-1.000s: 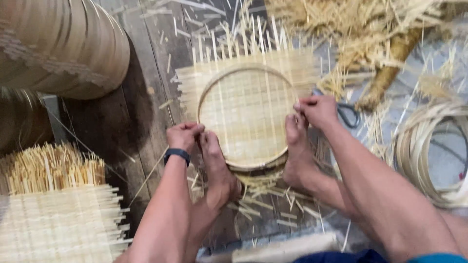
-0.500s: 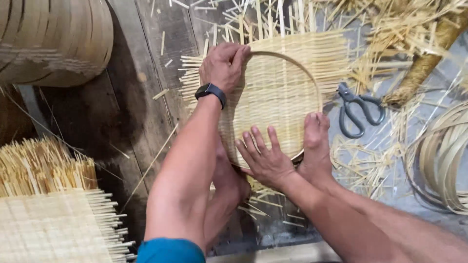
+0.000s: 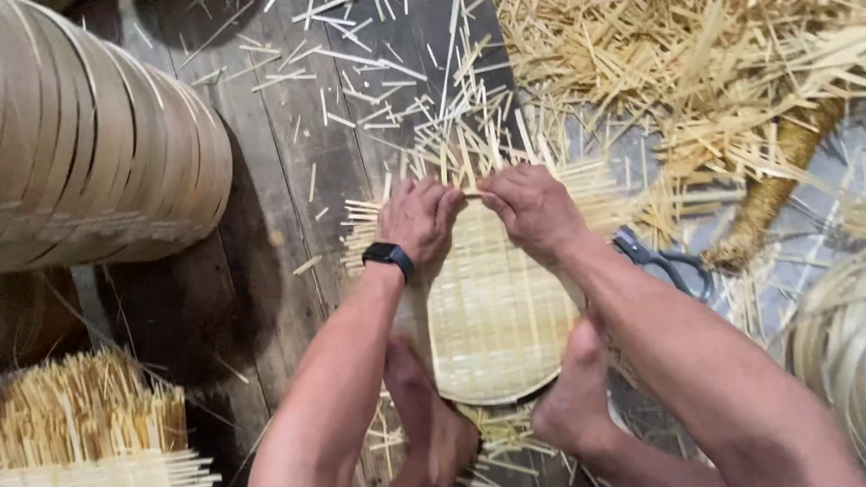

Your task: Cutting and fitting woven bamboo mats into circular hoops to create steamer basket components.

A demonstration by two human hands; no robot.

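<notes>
A round woven bamboo tray (image 3: 492, 316) lies on the dark wooden floor, its loose strip ends sticking out at the far rim. My left hand (image 3: 417, 216), with a black watch on the wrist, and my right hand (image 3: 532, 209) both grip the far rim side by side, pinching the strip ends. Both my bare feet (image 3: 568, 397) press on the tray's near edge.
A stack of bent bamboo hoops (image 3: 99, 144) stands at the left. Bundles of woven mats with strip ends (image 3: 90, 424) lie at lower left. Black scissors (image 3: 663, 266) rest right of the tray. A heap of bamboo offcuts (image 3: 686, 81) fills the upper right; coiled strips (image 3: 834, 352) at right.
My right hand has moved from the tray's middle up to the far rim beside my left hand. The view has come closer to the tray.
</notes>
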